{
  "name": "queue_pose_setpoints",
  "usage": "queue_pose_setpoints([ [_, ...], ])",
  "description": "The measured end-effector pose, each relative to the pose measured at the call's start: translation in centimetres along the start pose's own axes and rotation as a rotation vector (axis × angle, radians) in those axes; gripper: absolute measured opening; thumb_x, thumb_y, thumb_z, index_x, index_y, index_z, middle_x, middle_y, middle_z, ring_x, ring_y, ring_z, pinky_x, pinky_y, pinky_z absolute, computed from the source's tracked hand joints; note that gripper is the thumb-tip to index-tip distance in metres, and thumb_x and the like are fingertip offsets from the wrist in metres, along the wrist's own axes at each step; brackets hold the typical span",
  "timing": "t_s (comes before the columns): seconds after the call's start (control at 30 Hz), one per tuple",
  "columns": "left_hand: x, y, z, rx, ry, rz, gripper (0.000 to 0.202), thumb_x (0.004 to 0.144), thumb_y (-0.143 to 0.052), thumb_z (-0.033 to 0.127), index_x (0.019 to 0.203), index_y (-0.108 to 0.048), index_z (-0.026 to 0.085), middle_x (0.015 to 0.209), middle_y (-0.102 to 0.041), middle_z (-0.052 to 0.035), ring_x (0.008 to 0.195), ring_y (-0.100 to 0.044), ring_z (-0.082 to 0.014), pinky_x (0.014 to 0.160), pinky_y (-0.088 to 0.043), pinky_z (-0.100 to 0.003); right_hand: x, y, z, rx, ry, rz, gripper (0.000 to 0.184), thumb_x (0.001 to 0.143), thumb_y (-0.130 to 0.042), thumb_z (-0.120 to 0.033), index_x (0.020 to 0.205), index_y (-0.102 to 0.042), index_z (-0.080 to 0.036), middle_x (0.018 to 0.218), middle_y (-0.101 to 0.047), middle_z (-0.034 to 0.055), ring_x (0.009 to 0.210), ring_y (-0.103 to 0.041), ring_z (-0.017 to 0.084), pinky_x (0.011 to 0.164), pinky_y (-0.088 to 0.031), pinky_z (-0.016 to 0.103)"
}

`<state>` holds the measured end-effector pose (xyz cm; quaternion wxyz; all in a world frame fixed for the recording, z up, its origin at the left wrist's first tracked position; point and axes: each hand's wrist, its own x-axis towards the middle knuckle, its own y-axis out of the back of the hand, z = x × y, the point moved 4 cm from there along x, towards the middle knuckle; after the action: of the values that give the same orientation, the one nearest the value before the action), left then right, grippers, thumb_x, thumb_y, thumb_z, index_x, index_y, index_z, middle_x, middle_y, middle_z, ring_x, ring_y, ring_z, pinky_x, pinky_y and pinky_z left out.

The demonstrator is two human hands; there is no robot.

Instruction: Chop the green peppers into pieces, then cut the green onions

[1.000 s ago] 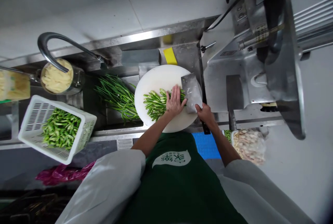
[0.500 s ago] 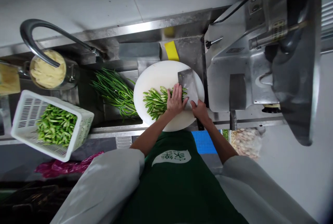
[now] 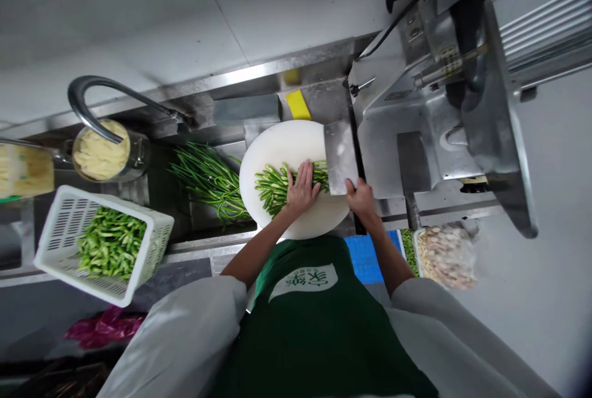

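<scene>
A round white cutting board (image 3: 282, 142) lies over the sink edge with a bundle of green stalks (image 3: 272, 185) across it. My left hand (image 3: 301, 188) presses flat on the stalks, fingers stretched out and close together. My right hand (image 3: 361, 197) is closed round the handle of a cleaver (image 3: 340, 157), whose broad blade stands at the right ends of the stalks, just beside my left fingertips.
Uncut green stalks (image 3: 206, 176) lie in the sink under a curved tap (image 3: 99, 92). A white basket (image 3: 155, 240) of cut green pieces sits at the left, a metal pot (image 3: 99, 151) behind it. A steel slicing machine (image 3: 435, 108) stands at the right, a tray of pale pieces (image 3: 444, 256) near it.
The cleaver has gone down and come back up at the right ends of the stalks. My left hand has shifted slightly left along the bundle. The view has swung a little.
</scene>
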<state>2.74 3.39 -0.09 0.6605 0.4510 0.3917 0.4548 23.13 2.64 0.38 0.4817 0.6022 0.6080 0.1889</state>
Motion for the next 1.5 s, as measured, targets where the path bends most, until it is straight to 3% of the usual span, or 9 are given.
queue_pose_setpoints([
  [0.1,0.5,0.6,0.2,-0.008,0.047,0.034,0.067,0.107,-0.017,0.044,0.165,-0.008,0.011,0.169,-0.016,-0.0131,0.159,-0.011,-0.0246,0.128,-0.004,-0.058,0.1,1.9,3.0,0.074,-0.021,0.066,0.041,0.098,-0.042,-0.049,0.094,-0.065,-0.015,0.081,-0.070,0.0177,0.085,-0.067,0.030,0.071,-0.045,0.034],
  [0.2,2.1,0.1,2.0,-0.008,0.005,0.048,0.068,0.107,-0.018,0.045,0.165,-0.009,0.010,0.170,-0.012,-0.0124,0.159,-0.007,-0.0242,0.128,-0.005,-0.056,0.1,2.3,4.5,0.141,-0.016,0.043,0.041,0.097,-0.042,-0.052,0.091,-0.064,-0.018,0.072,-0.067,0.0127,0.079,-0.065,0.027,0.068,-0.045,0.034],
  [0.4,3.0,-2.1,4.2,0.004,-0.035,0.020,0.073,0.105,-0.024,0.051,0.164,-0.013,0.010,0.170,-0.014,-0.0121,0.159,-0.006,-0.0252,0.129,-0.007,-0.055,0.0,0.8,4.4,0.179,-0.037,-0.033,0.038,0.095,-0.045,-0.050,0.087,-0.065,-0.019,0.070,-0.067,0.0117,0.077,-0.066,0.027,0.067,-0.046,0.033],
  [0.7,3.0,-2.2,3.9,-0.030,-0.041,0.013,0.077,0.104,-0.028,0.054,0.165,-0.012,0.010,0.170,-0.012,-0.0105,0.159,-0.005,-0.0260,0.130,-0.007,-0.052,1.6,-0.3,4.3,0.180,-0.025,-0.070,0.033,0.092,-0.049,-0.046,0.083,-0.064,-0.018,0.068,-0.067,0.0108,0.077,-0.065,0.026,0.071,-0.046,0.033],
  [0.97,3.0,-2.0,3.9,-0.034,-0.053,-0.017,0.077,0.104,-0.026,0.055,0.164,-0.011,0.009,0.170,-0.011,-0.0100,0.159,-0.004,-0.0252,0.130,-0.007,-0.053,1.4,-0.8,4.9,0.172,-0.019,-0.102,0.038,0.091,-0.049,-0.052,0.084,-0.064,-0.018,0.067,-0.067,0.0093,0.075,-0.063,0.025,0.068,-0.046,0.033],
  [1.27,3.0,-2.2,3.7,-0.053,-0.063,-0.027,0.076,0.104,-0.027,0.053,0.164,-0.012,0.008,0.170,-0.011,-0.0114,0.159,-0.005,-0.0260,0.130,-0.007,-0.053,1.7,-1.2,3.4,0.103,-0.016,-0.101,0.040,0.094,-0.049,-0.049,0.089,-0.067,-0.014,0.075,-0.070,0.0122,0.079,-0.065,0.024,0.070,-0.046,0.032],
  [1.5,2.9,-2.4,3.5,-0.054,-0.075,0.012,0.073,0.106,-0.025,0.051,0.164,-0.014,0.007,0.170,-0.014,-0.0128,0.159,-0.010,-0.0239,0.130,-0.006,-0.050,3.0,-2.2,-1.8,-0.013,-0.068,-0.036,0.046,0.102,-0.040,-0.044,0.105,-0.067,-0.008,0.092,-0.073,0.0203,0.084,-0.069,0.027,0.074,-0.046,0.032],
])
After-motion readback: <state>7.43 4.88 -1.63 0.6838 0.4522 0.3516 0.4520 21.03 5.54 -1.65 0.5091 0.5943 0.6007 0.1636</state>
